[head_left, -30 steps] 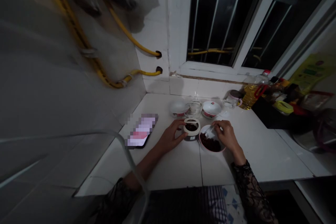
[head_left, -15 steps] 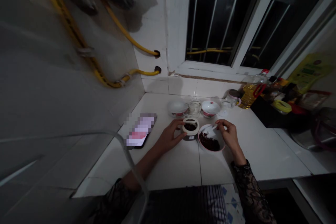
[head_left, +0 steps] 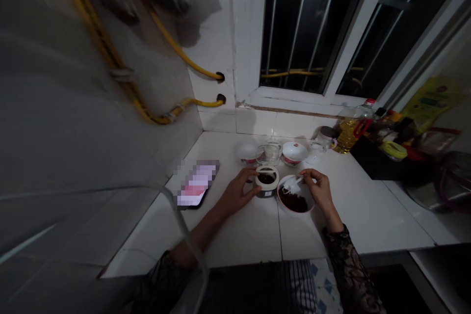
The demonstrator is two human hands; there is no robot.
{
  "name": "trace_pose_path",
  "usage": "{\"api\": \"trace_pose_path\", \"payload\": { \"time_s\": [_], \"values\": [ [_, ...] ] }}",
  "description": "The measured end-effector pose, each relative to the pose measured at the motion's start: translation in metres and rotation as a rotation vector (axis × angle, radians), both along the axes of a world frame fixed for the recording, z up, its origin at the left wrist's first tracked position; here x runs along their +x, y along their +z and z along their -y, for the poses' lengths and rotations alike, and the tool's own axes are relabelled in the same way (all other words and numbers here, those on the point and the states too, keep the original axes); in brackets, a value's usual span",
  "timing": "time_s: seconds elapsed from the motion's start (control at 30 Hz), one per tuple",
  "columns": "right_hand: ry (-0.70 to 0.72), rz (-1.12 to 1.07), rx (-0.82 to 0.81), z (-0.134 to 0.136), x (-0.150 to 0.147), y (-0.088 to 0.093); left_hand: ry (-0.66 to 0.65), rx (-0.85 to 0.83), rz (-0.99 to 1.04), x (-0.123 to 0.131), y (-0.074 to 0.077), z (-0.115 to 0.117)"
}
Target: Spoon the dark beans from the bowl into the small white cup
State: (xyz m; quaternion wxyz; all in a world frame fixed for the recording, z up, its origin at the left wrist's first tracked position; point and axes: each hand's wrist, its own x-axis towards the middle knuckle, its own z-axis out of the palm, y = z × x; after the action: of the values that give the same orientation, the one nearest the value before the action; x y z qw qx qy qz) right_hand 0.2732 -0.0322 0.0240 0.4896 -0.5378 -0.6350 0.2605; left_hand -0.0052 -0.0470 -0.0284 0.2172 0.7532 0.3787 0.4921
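My left hand (head_left: 241, 190) grips the side of a small jar (head_left: 267, 190) with a cream rim and dark contents. Just right of the jar stands a white bowl (head_left: 311, 202) with a pink edge, holding dark, crumbly food (head_left: 294, 201). My right hand (head_left: 318, 187) is closed on the handle of a white spoon (head_left: 292, 184), whose head is in the bowl at the food's upper left. Jar and bowl stand side by side, very close together.
A phone (head_left: 196, 184) lies left. Behind are a clear bowl (head_left: 248, 151), a glass cup (head_left: 271, 152), a white bowl (head_left: 294, 151) and a glass jug (head_left: 324, 140). An oil bottle (head_left: 348, 132) and a black box (head_left: 375, 159) stand right.
The spoon in my right hand has shifted slightly left within the bowl. My left hand stays on the jar.
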Motion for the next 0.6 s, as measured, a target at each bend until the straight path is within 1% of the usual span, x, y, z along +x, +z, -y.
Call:
{"api": "trace_pose_path", "payload": {
  "time_s": [0.13, 0.27, 0.6],
  "values": [
    [-0.018, -0.110, -0.057, -0.0027, 0.0016, -0.0008, -0.004, 0.007, 0.000, -0.0001, 0.0014, 0.0005],
    [-0.024, -0.161, -0.096, -0.0060, 0.0038, -0.0015, -0.005, 0.001, -0.006, -0.0006, 0.0015, 0.0005],
    [-0.026, -0.193, -0.075, -0.0098, 0.0073, -0.0031, 0.006, -0.018, 0.002, 0.0001, 0.0004, -0.0005]
  ]
}}
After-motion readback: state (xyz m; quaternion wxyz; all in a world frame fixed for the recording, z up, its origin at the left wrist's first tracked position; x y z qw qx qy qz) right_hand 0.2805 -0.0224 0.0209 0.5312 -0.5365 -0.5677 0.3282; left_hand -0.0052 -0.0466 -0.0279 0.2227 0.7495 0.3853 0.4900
